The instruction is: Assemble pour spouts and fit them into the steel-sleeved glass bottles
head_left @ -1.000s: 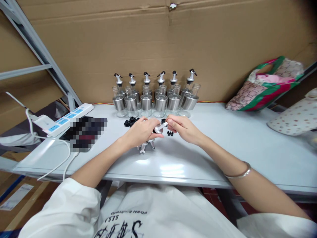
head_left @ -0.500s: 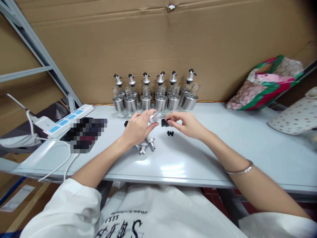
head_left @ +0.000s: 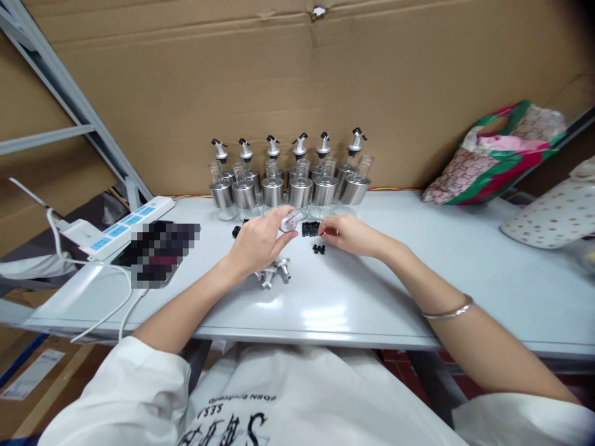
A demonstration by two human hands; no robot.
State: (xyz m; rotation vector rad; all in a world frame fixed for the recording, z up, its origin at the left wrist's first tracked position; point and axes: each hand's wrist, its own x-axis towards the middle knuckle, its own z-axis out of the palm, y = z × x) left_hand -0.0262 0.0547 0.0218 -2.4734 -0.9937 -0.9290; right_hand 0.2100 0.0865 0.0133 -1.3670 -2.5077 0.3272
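My left hand (head_left: 260,243) is closed on a silver spout piece (head_left: 290,221) above the middle of the table. Just to its right, my right hand (head_left: 346,235) has its fingers pinched together beside a cluster of small black parts (head_left: 310,228); whatever is between the fingertips is too small to make out. A smaller group of black pieces (head_left: 318,249) lies nearer the front. Below my left hand are several loose silver spouts (head_left: 282,269). Some black parts (head_left: 237,231) show behind its knuckles.
Bottles with metal sleeves (head_left: 300,192) stand at the back, the rear row fitted with spouts (head_left: 300,145). A power strip (head_left: 130,227), cables and a pixelated dark device lie left. A patterned bag (head_left: 483,164) and a dotted white object (head_left: 551,214) are at right.
My right hand has shifted slightly right, off the black cluster, and its fingers have drawn closer together. My left hand still holds the silver spout piece in nearly the same place.
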